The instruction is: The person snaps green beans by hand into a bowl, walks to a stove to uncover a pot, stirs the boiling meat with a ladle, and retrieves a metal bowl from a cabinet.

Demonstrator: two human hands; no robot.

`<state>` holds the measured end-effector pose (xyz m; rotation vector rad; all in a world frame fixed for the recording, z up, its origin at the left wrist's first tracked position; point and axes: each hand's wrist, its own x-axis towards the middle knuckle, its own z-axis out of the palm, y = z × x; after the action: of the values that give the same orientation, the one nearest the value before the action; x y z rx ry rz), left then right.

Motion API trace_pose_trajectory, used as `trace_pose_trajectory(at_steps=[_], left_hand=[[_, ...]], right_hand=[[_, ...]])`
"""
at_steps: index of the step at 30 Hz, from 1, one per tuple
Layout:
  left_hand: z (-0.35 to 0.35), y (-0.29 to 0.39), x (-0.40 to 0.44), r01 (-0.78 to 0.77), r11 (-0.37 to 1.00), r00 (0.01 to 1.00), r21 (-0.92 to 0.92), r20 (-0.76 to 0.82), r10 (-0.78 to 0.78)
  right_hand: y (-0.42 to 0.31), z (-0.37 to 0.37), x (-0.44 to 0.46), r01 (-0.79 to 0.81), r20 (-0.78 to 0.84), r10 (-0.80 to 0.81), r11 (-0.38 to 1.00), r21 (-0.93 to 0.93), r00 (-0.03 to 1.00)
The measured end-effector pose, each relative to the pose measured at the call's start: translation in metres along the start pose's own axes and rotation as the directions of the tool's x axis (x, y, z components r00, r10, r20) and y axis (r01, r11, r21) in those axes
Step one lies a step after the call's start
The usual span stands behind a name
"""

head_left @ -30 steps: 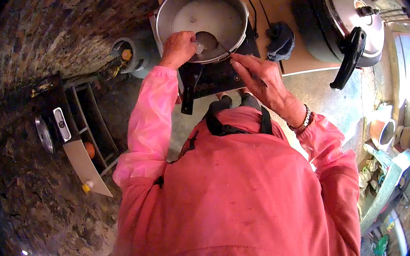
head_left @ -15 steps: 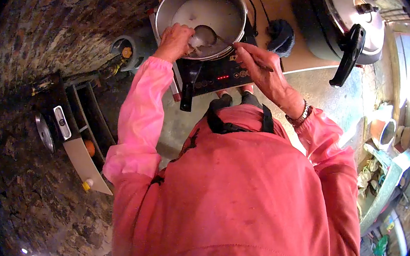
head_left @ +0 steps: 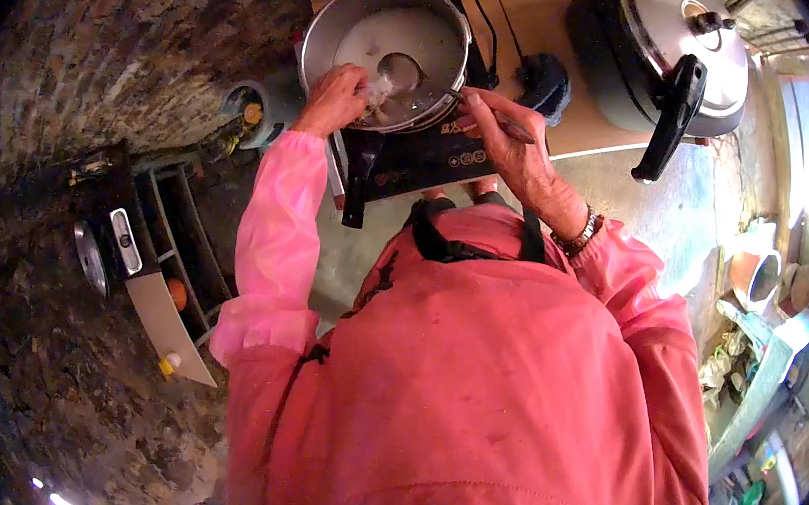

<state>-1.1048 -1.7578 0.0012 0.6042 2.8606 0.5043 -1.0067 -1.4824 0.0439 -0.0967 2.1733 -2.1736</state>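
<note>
A deep metal pot (head_left: pixel 320 39) with pale cloudy liquid sits on a black induction cooktop (head_left: pixel 414 163). My right hand (head_left: pixel 514 146) is closed around the handle of a ladle (head_left: pixel 401 73), whose round bowl is over the liquid inside the pot. My left hand (head_left: pixel 339 100) is at the pot's near left rim, its fingers pinched together. By those fingertips is a whitish, translucent thing (head_left: pixel 379 90), too blurred to name. The pot's black handle (head_left: pixel 358 179) points toward me.
A large lidded pressure cooker (head_left: pixel 631 69) with a black handle stands on the right of the counter. A dark cloth (head_left: pixel 545 88) and black cables (head_left: pixel 488 25) lie between it and the pot. At left are a gas cylinder (head_left: pixel 267 110) and a dark rack (head_left: pixel 185 229).
The ladle's bowl has shifted slightly within the pot. My left hand has moved a little lower and left of the ladle's bowl. The view has shifted slightly.
</note>
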Motion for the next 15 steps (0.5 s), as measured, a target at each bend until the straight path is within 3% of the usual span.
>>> trace_pose_trajectory(at_steps=[7,15], left_hand=[[-0.002,0.001,-0.004,0.083,0.996,0.993,0.036,0.083,-0.086],[-0.001,0.004,-0.003,0.015,0.983,1.0,-0.183,0.011,-0.013]], right_hand=[[-0.005,0.0,-0.002,-0.014,-0.009,0.015,0.996,0.089,1.0],[-0.011,0.008,-0.015,0.002,-0.068,0.002,0.998,0.061,0.998]])
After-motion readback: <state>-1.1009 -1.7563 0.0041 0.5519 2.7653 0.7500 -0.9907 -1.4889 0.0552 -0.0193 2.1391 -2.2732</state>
